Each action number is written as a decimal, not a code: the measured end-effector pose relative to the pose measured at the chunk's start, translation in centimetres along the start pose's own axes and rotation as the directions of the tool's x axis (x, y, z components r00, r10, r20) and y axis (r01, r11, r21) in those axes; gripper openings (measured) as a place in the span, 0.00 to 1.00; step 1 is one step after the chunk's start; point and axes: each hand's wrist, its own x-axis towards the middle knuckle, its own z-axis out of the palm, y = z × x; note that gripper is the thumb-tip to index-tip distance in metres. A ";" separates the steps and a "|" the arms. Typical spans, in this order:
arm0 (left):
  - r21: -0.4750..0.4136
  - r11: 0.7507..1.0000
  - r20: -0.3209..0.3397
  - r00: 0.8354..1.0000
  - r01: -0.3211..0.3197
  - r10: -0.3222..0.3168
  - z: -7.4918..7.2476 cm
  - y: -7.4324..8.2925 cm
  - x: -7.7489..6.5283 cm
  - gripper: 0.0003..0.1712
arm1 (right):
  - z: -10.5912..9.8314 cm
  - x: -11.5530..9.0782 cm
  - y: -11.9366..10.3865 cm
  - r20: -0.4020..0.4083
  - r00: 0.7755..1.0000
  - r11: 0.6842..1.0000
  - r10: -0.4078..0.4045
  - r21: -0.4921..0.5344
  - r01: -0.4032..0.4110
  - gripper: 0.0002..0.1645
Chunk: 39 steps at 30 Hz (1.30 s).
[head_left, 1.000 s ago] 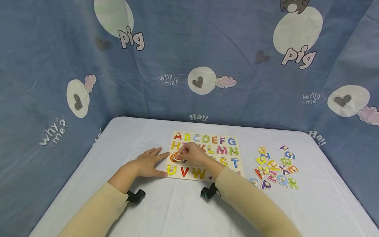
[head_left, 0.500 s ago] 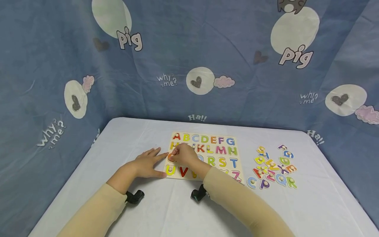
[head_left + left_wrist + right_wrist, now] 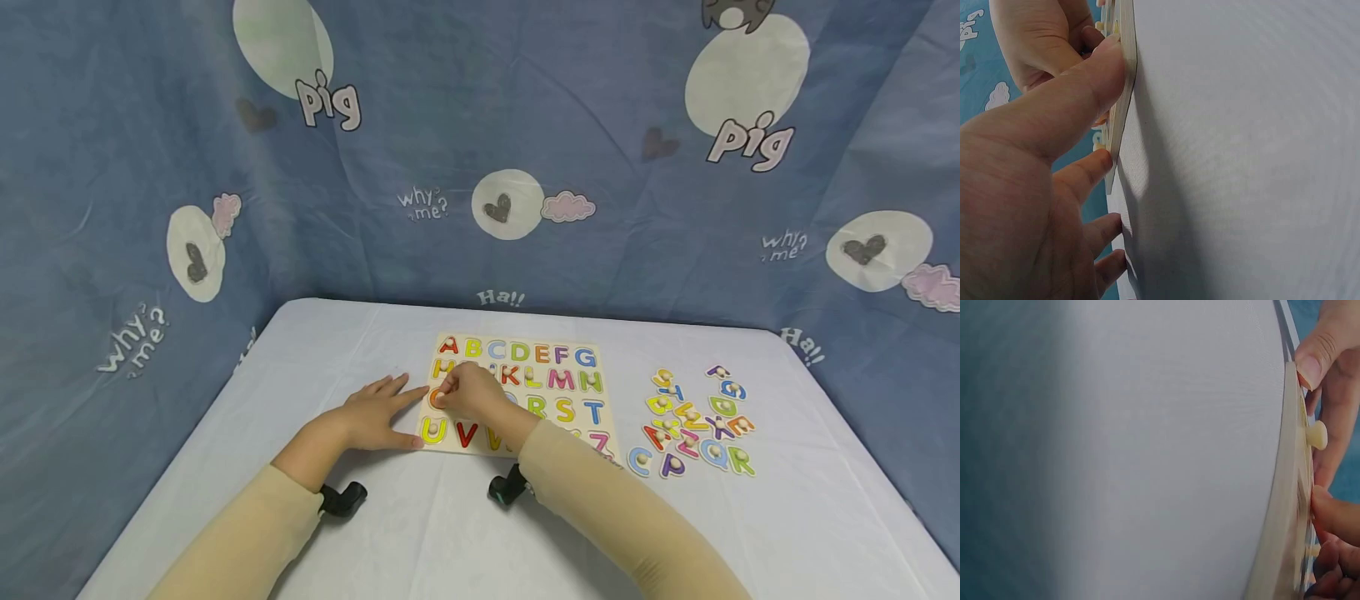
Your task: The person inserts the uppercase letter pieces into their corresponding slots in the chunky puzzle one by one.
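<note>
A wooden alphabet puzzle board point(image 3: 551, 396) lies flat on the white table. My left hand point(image 3: 371, 417) is spread at its left side, thumb and index fingertip touching the edge, as the left wrist view shows for the thumb point(image 3: 1107, 69). Over the left part of the board, my right hand point(image 3: 476, 393) pinches an orange letter O piece point(image 3: 432, 398) at the O spot; the fingers cover much of it. In the right wrist view, a pale knob point(image 3: 1317, 435) rises from the board between the two hands. Some letters on the board carry knobs, such as the yellow U point(image 3: 433, 430).
Right of the board lies a loose cluster of knobbed letter pieces, among them a blue C point(image 3: 640, 461), a purple P point(image 3: 672, 465) and a green R point(image 3: 741, 460). A blue printed curtain point(image 3: 420, 258) hangs behind the table. Each wrist wears a black camera mount point(image 3: 345, 500).
My right hand has shifted slightly left and lowered the orange O, which was tilted above the board, onto its spot. The left hand stays at the board's edge.
</note>
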 end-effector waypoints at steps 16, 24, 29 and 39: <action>0.011 0.999 -0.012 0.999 0.030 -0.030 0.4 0.2 0.1 0.53 | -5.0 -3.1 2.1 0.082 0.993 0.996 -0.083 -0.024 0.085 0.06; 0.014 0.999 -0.028 0.999 0.045 -0.044 0.5 0.3 0.3 0.54 | -9.5 -5.3 4.4 0.022 0.992 0.992 -0.121 -0.015 0.122 0.08; 0.010 0.999 -0.027 0.999 0.045 -0.045 0.5 0.2 0.3 0.54 | -11.8 -6.7 6.6 0.042 0.979 0.980 -0.198 -0.013 0.199 0.10; 0.002 0.998 -0.026 0.998 0.057 -0.057 0.5 0.2 0.2 0.55 | -15.7 -10.7 11.1 0.068 0.976 0.979 -0.205 0.007 0.205 0.08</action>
